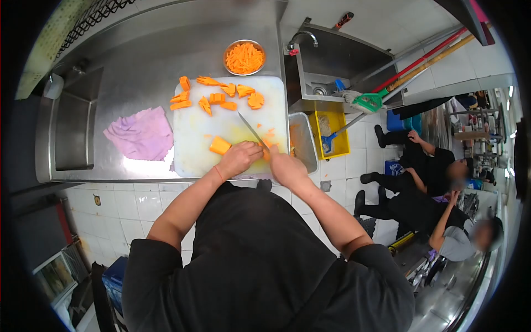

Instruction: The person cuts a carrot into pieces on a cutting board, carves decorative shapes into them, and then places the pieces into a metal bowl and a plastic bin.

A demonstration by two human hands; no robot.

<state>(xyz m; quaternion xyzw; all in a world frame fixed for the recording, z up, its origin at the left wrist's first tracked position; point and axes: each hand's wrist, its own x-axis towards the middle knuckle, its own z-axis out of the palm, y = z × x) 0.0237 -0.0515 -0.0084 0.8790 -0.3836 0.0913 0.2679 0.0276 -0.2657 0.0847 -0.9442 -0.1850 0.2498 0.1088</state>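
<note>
My right hand (287,168) is closed round the handle of a kitchen knife (252,128), its blade slanting up and left over the white cutting board (191,130). Just left of the blade, my left hand (240,159) has its fingers bent together against a small orange carrot piece (267,155), mostly hidden by hands and knife. Beside the left hand lies a thick carrot chunk (220,145). Thin trimmings (270,134) are scattered near the blade. Along the board's far side are several cut and carved carrot pieces (255,100).
A metal bowl (226,65) of carrot strips stands beyond the board. A pink cloth (141,134) lies left of it. Sinks (77,135) flank the steel counter. At right are a grey bin (313,145), a yellow bucket (344,145) and two people (412,210).
</note>
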